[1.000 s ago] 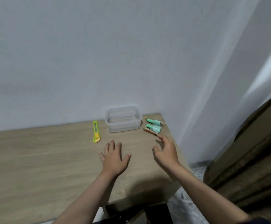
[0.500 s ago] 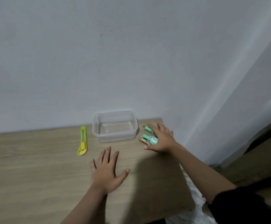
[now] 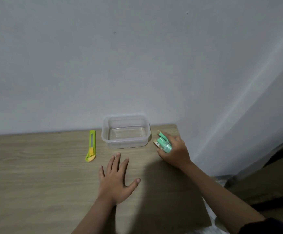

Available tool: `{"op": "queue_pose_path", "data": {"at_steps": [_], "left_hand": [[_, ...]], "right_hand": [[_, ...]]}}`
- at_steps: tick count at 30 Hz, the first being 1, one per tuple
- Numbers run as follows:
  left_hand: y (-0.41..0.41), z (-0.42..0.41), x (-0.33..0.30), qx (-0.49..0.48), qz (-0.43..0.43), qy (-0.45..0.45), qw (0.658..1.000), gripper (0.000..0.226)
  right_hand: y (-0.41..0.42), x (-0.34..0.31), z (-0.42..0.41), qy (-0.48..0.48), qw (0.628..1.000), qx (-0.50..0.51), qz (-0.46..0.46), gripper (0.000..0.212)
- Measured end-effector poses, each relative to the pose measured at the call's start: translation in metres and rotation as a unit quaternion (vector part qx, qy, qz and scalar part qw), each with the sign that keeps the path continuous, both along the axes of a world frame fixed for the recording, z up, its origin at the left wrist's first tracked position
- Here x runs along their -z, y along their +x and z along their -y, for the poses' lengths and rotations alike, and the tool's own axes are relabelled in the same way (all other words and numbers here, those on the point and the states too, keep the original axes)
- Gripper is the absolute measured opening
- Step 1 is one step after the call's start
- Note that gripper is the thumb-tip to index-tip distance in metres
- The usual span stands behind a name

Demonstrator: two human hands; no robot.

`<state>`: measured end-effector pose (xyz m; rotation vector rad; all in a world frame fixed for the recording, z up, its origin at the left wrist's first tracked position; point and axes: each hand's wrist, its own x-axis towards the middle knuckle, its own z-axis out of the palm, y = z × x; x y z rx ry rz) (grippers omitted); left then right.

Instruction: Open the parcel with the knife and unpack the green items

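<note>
gripping the small parcel [image 3: 163, 143] at the right of centre in the frame, the right hand [image 3: 174, 152] had its fingers curled over the pack and its thumb tucked against the near side. half a second before, that hand had only just landed on the pack, and a second before it had been short of it with fingers loose above the bare wood; the reach had turned into a hold. the parcel looked like a clear wrap on a card backing with mint-green tubes inside, lying on the wooden table [image 3: 36, 174] just right of the clear plastic container [image 3: 126, 131], not touching it. whether it had lifted off the table could not be told.

the left hand [image 3: 115, 181] lay flat in the lower middle of the frame, fingers spread, palm down on the wood, holding nothing, much as in the earlier pictures. the green and yellow utility knife [image 3: 91, 146] rested left of the container, untouched, its blade apparently retracted, well apart from both hands.

judged from this, the task was at its very start: the pack was still sealed and nothing sat in the container. the likely next need was to bring the parcel toward the middle and have the free left hand fetch the knife.
</note>
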<state>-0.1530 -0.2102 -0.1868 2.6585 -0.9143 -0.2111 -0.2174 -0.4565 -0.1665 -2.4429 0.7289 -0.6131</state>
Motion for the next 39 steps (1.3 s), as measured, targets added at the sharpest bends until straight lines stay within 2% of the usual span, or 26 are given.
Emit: {"op": "queue_pose_path", "data": {"at_steps": [3,8,11,16,19,27,35,39], "left_hand": [[0.000,0.001,-0.001,-0.002,-0.002,0.005,1.000,0.084],[0.000,0.001,-0.003,-0.004,-0.010,0.013,1.000,0.086],[0.000,0.002,-0.005,-0.004,-0.016,0.022,1.000,0.087],[-0.001,0.001,-0.006,-0.002,-0.026,0.030,0.999,0.085],[0.000,0.001,-0.007,-0.001,-0.027,0.032,0.999,0.086],[0.002,0.001,-0.009,0.003,-0.036,0.042,0.998,0.086],[0.003,0.000,-0.011,0.003,-0.038,0.037,0.999,0.085],[0.002,0.002,-0.013,-0.003,-0.040,0.033,0.999,0.086]], "right_hand": [[0.008,-0.023,-0.003,0.050,0.997,-0.014,0.054,0.068],[0.038,-0.078,-0.015,0.106,0.979,-0.135,0.113,0.063],[0.072,-0.098,-0.021,0.112,0.967,-0.223,0.057,0.066],[0.133,-0.090,-0.030,0.063,0.935,-0.322,-0.138,0.068],[0.151,-0.074,-0.036,0.061,0.920,-0.334,-0.198,0.070],[0.163,-0.052,-0.035,0.004,0.897,-0.361,-0.255,0.062],[0.159,-0.059,-0.036,0.043,0.907,-0.332,-0.256,0.055],[0.155,-0.066,-0.034,0.083,0.923,-0.303,-0.224,0.053]]}}
